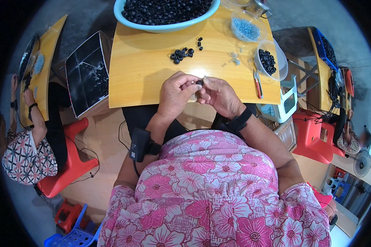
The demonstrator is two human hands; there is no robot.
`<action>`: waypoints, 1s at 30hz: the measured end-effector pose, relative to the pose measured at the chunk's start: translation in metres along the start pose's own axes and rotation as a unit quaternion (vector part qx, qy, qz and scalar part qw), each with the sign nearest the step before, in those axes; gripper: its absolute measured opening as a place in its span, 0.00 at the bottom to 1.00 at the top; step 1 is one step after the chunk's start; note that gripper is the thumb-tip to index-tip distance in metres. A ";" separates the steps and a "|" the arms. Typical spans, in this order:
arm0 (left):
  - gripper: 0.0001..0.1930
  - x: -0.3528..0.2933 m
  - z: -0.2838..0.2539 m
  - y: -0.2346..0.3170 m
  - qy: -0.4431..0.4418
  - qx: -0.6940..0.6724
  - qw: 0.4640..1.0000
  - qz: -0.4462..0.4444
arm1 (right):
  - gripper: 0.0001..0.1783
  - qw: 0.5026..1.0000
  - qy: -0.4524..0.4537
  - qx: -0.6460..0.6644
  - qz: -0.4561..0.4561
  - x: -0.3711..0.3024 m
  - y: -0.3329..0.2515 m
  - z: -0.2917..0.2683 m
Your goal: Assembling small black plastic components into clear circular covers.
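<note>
My left hand [176, 91] and my right hand [218, 95] meet just above the near edge of the yellow wooden table [144, 78]. Both pinch one small black ring-shaped part [199, 82] between their fingertips; a tiny clear piece seems to sit at my right fingertips, too small to tell for sure. A little pile of the same black rings [181, 54] lies on the table beyond my hands, with two more rings [200, 43] close by. Small clear pieces [234, 58] are scattered to the right.
A large light-blue basin [160, 27] full of black rings stands at the far edge. Clear tubs hold blue-grey bits [245, 29] and black rings [268, 61]. Red-handled pliers [258, 85] lie at right. A dark box [86, 74] stands left. Other persons sit at side tables on red stools [72, 164].
</note>
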State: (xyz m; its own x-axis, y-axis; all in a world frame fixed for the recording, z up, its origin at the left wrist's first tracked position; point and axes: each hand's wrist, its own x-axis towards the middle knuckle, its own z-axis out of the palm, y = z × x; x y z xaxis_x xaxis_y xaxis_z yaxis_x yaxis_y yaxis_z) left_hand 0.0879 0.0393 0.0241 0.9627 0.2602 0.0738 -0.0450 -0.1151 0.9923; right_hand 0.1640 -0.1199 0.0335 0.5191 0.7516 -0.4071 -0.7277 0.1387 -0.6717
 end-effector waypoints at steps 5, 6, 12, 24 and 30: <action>0.06 0.000 0.001 -0.001 0.012 0.004 1.000 0.002 | 0.12 1.000 -0.005 -0.003 0.001 -0.001 0.000 0.003; 0.06 0.000 0.001 0.000 0.015 0.011 1.000 0.013 | 0.12 1.000 -0.005 -0.004 0.001 -0.001 -0.001 0.004; 0.06 0.000 -0.002 0.001 0.011 0.026 1.000 0.011 | 0.12 0.999 0.020 -0.032 0.011 0.000 -0.003 0.008; 0.07 0.002 -0.004 0.004 -0.009 -0.056 0.996 -0.071 | 0.08 0.989 0.111 -0.046 -0.084 0.003 0.006 0.013; 0.07 0.003 -0.005 0.000 -0.002 -0.049 0.996 -0.077 | 0.09 0.986 0.116 -0.042 -0.108 0.003 0.008 0.014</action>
State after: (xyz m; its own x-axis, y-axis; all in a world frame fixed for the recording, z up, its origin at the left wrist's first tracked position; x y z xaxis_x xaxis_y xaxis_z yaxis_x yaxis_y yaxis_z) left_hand 0.0891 0.0444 0.0246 0.9614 0.2631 -0.0800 0.0778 0.0190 0.9968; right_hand 0.1537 -0.1071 0.0357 0.7535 0.5408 -0.3739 -0.5548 0.2178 -0.8030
